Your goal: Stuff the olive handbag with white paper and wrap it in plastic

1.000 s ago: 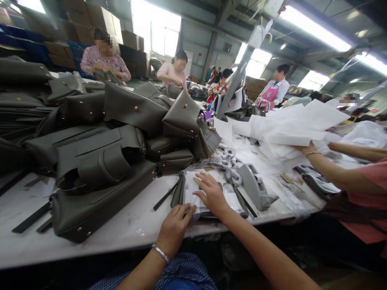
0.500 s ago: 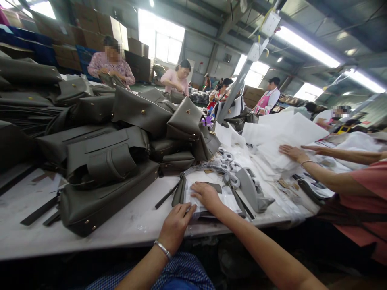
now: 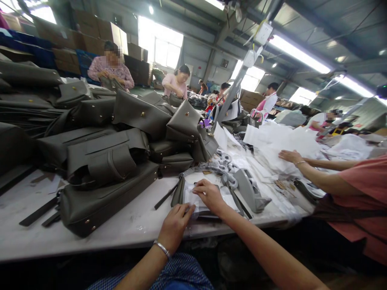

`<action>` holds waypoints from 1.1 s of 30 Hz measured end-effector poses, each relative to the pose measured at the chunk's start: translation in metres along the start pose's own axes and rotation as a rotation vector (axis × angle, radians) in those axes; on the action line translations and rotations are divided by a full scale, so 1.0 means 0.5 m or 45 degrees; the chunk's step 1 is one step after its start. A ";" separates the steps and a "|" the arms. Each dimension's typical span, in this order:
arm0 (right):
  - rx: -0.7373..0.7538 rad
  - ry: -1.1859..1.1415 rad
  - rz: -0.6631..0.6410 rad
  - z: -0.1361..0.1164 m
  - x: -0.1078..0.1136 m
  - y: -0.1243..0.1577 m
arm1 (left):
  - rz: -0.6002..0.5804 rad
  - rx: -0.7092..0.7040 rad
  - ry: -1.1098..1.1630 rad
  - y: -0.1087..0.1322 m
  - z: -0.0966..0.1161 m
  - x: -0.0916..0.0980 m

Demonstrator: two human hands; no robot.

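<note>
Right hand [image 3: 211, 197] has curled beside left hand [image 3: 174, 224], two on one bag [image 3: 178, 194].

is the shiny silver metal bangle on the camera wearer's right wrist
No, the shiny silver metal bangle circles the wrist of the left hand, while the wrist behind the right hand is bare.

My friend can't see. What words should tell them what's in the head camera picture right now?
A person's left hand and right hand are at white wrapping on a pale table, with a heap of dark bags to the left. On the right, a co-worker's hand is at white sheets.
</note>
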State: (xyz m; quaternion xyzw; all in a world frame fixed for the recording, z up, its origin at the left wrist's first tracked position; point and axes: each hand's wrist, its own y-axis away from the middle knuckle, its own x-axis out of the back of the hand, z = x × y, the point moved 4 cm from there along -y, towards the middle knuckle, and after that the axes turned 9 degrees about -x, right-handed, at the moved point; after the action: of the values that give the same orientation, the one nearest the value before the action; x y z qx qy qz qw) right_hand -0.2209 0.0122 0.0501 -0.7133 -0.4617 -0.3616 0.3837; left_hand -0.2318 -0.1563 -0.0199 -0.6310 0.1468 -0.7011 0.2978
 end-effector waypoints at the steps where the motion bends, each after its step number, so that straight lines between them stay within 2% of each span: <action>1: -0.029 0.011 -0.055 -0.002 0.003 -0.004 | 0.000 -0.001 0.000 0.001 0.000 -0.001; 4: -0.127 0.040 -0.223 -0.008 0.011 -0.013 | -0.003 -0.005 -0.002 0.004 0.000 -0.003; 7: -0.184 -0.020 -0.322 -0.011 0.017 -0.022 | -0.023 0.001 0.003 0.008 -0.001 -0.004; 15: -0.428 -0.428 -0.693 0.037 -0.017 -0.055 | -0.024 -0.017 -0.034 0.011 0.001 -0.001; 19: -0.487 -0.608 -0.829 0.043 -0.028 -0.070 | 0.003 -0.022 -0.043 0.011 0.000 -0.001; 26: -0.492 -0.780 -0.887 0.034 -0.024 -0.068 | -0.024 -0.008 0.008 0.015 -0.003 -0.005; 33: -0.503 -0.622 -0.868 0.038 -0.041 -0.071 | -0.028 0.023 0.089 0.015 -0.005 -0.005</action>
State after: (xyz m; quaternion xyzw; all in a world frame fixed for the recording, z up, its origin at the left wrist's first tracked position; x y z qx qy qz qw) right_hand -0.2576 0.0312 0.0313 -0.6447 -0.6689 -0.3695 -0.0203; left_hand -0.2327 -0.1610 -0.0265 -0.6050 0.1439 -0.7273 0.2902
